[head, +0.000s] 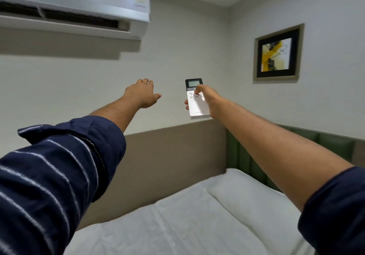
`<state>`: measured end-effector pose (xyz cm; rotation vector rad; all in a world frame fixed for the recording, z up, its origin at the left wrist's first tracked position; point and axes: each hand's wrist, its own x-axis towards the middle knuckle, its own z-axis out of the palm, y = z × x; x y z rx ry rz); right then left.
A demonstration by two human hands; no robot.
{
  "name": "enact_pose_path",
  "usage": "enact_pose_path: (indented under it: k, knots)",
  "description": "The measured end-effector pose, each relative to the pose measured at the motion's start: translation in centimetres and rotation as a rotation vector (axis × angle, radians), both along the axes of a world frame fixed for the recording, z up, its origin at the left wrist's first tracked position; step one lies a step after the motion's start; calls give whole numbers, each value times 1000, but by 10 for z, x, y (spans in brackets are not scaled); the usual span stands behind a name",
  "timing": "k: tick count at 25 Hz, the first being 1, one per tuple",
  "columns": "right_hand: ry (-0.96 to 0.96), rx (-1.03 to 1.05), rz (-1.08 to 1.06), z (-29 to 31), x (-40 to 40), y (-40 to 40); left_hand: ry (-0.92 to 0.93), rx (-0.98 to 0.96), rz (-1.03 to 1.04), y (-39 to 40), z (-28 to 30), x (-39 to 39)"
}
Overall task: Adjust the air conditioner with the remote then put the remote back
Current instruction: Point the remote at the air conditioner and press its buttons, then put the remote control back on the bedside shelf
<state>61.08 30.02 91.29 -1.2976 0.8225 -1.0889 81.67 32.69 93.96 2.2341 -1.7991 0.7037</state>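
A white wall-mounted air conditioner point(83, 1) hangs at the top left, its flap open over a dark vent. My right hand point(207, 98) holds a slim white remote point(197, 108) upright at arm's length, below and right of the unit. The remote's small dark-framed screen faces me, and my thumb rests on the buttons just under the screen. My left hand point(141, 94) is stretched forward beside it, palm down, fingers loosely curled, holding nothing and touching nothing.
Below my arms lies a bed with a white sheet point(177, 225) and a white pillow point(246, 195). A beige panel point(167, 156) and a green padded headboard point(241, 156) line the walls. A framed picture point(278, 53) hangs on the right wall.
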Motion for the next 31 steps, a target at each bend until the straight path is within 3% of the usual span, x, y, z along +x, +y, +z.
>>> enact_pose_path:
  k: [13,25,31]
  knots:
    - [4,112,-540,-78,-254,-52,-51,91,-548,-131,-80,-283]
    - [64,243,-804,-163,-519,-143,1,237,-825,-265,-185,-564]
    - [62,352,-935,-243,-623,-177,-42,378,-965,-316,-265,-688]
